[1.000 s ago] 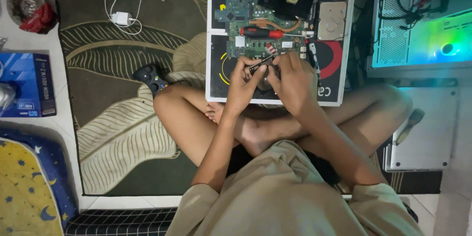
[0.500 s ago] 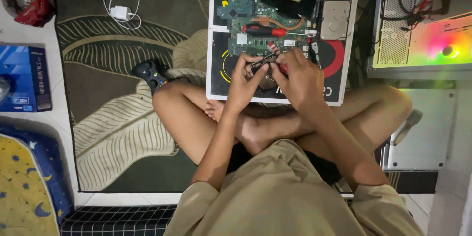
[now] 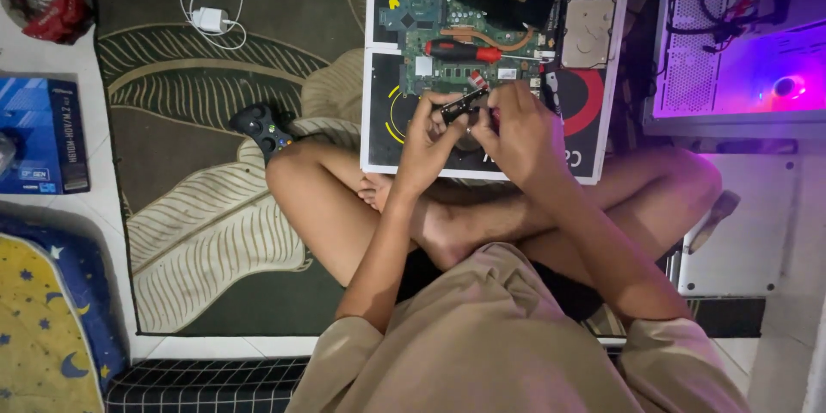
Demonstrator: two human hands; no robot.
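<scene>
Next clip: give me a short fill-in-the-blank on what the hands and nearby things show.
1. Both hands, left hand and right hand, hold a small dark ____ part between them.
2. The screwdriver lying on the opened laptop has a ____ and black handle.
3. The black game controller lies on the ____ beside the person's left knee.
4. The white charger lies on the rug, ____ of the laptop in the picture.

Missing: elongated; red; rug; left

Our left hand (image 3: 428, 139) and right hand (image 3: 520, 131) meet ahead of crossed legs, fingers seemingly pinched together, elbows bent, forearms angled inward
</scene>
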